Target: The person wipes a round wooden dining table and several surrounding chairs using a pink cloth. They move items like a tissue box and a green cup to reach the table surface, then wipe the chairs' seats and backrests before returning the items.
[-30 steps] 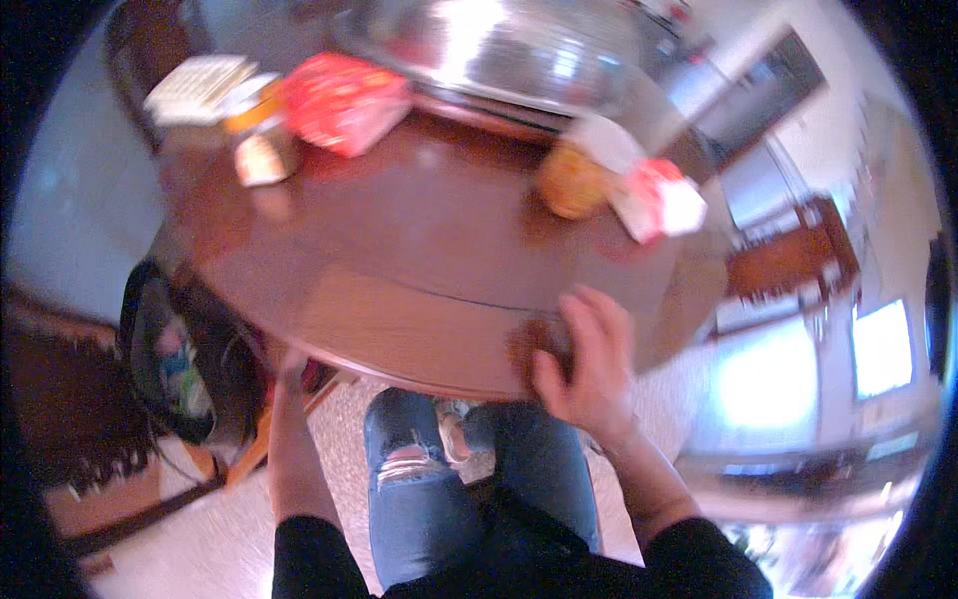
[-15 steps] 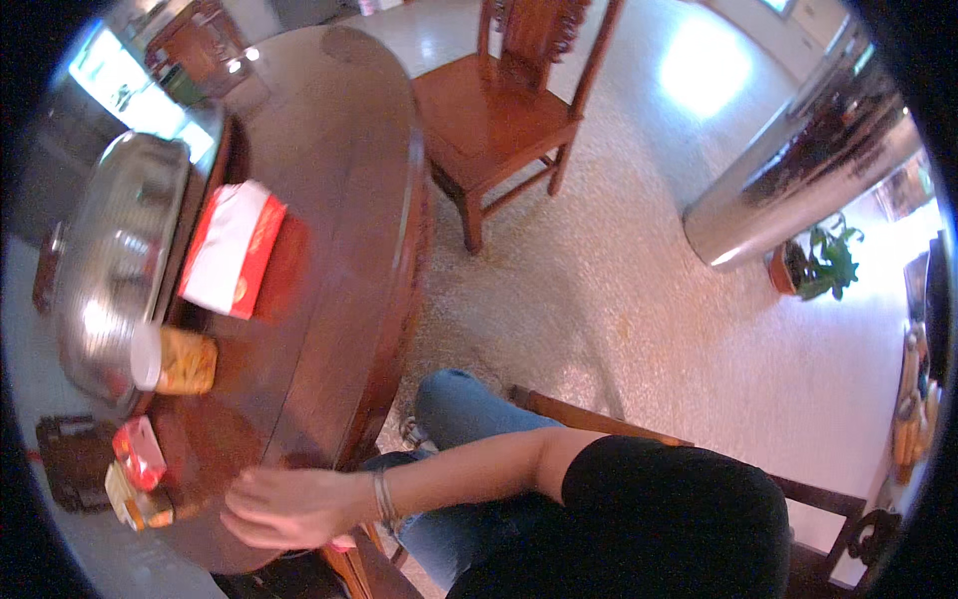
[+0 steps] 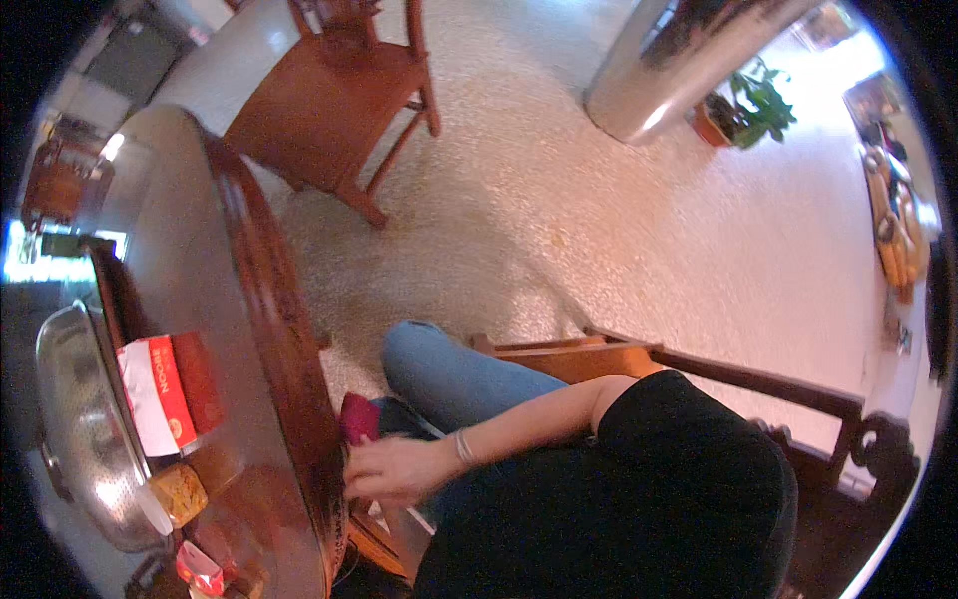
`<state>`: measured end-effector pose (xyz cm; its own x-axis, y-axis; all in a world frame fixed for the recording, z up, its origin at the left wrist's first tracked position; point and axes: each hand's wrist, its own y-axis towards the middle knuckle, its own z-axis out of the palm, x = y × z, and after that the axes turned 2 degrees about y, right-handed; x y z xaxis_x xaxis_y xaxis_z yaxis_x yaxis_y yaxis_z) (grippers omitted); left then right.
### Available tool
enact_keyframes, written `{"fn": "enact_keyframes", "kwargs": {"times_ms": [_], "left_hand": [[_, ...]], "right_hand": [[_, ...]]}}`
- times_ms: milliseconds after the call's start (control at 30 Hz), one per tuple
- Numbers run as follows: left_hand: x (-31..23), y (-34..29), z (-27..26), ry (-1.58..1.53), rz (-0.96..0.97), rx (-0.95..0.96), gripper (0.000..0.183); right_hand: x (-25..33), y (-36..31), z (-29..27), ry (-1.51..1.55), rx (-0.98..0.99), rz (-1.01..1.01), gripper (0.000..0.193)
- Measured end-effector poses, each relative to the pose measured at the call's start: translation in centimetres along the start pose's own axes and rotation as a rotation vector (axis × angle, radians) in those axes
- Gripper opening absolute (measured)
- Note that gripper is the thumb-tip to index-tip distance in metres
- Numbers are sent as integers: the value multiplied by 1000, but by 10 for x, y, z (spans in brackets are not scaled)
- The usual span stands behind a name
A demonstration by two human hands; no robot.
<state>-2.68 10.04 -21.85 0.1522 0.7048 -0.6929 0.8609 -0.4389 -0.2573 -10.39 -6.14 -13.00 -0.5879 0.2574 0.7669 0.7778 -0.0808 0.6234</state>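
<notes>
My right hand (image 3: 399, 471), with a silver bracelet at the wrist, is low beside the edge of the dark wooden table (image 3: 215, 270). Its fingers are blurred and partly hidden, pointing left toward the table edge. A magenta thing (image 3: 359, 417) of unclear kind lies right against the fingers; whether they grip it cannot be made out. My knee (image 3: 424, 354) in blue jeans is just beyond. On the table are a red-and-white tissue pack (image 3: 155, 399), a lidded clear jar (image 3: 182, 494) with yellow contents, and a small red-and-white packet (image 3: 200, 569). My left hand is out of sight.
A large metal dome cover (image 3: 75, 399) stands on the table's left part. A wooden chair (image 3: 324, 110) is on the far side. Behind it are a shiny round column (image 3: 649, 90) and a potted plant (image 3: 763, 105). Chair woodwork (image 3: 748, 379) surrounds me at the right.
My right hand has come off the table top, down past its edge toward my lap. More of the magenta thing now shows. The view has swung right, so the table sits farther left.
</notes>
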Motion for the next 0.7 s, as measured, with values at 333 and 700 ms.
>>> {"fn": "enact_keyframes", "kwargs": {"times_ms": [333, 700], "left_hand": [[-191, -41, 54, -530, 441, 730, 49], [-235, -77, 28, 52, 1059, 615, 49]], "right_hand": [[91, -110, -117, -594, -581, 373, 74], [191, -278, -132, -710, -693, 1224, 66]]}}
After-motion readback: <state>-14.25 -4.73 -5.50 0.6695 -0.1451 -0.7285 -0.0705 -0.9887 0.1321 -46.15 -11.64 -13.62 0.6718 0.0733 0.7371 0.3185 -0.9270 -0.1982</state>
